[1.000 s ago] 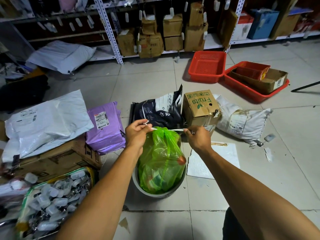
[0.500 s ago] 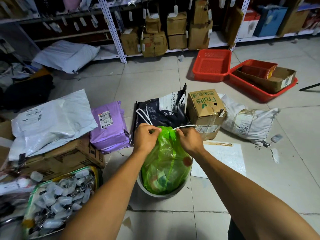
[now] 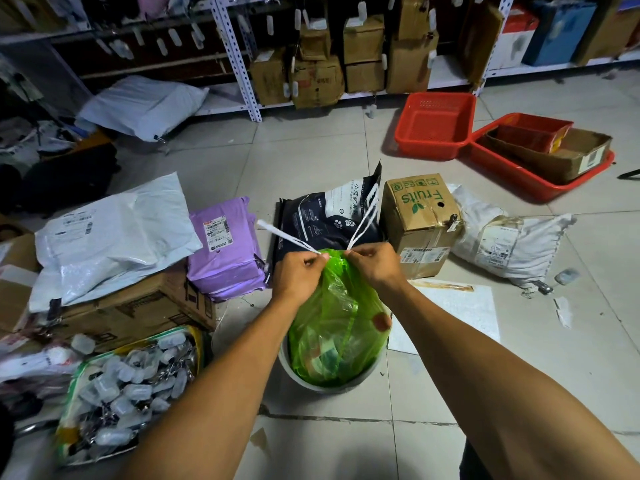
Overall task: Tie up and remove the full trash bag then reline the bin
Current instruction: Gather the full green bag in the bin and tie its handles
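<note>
Fingers (image 3: pixel 311 263) of left hand (image 3: pixel 299 273) pinched on one white drawstring (image 3: pixel 287 237); right hand (image 3: pixel 375 265) fingers likewise pinched on the other string, which runs up and away. Hands sit close together at the bag neck, prob. so the strings can be crossed and knotted w/ the mouth kept cinched. Green bag (image 3: pixel 337 327), full of mixed rubbish incl. a red round item, stands in the white bin (image 3: pixel 325 384) on the tiled floor, not yet lifted out. Left of bin, a bag of clear tags (image 3: pixel 128 386). No fresh liner visible.
</note>
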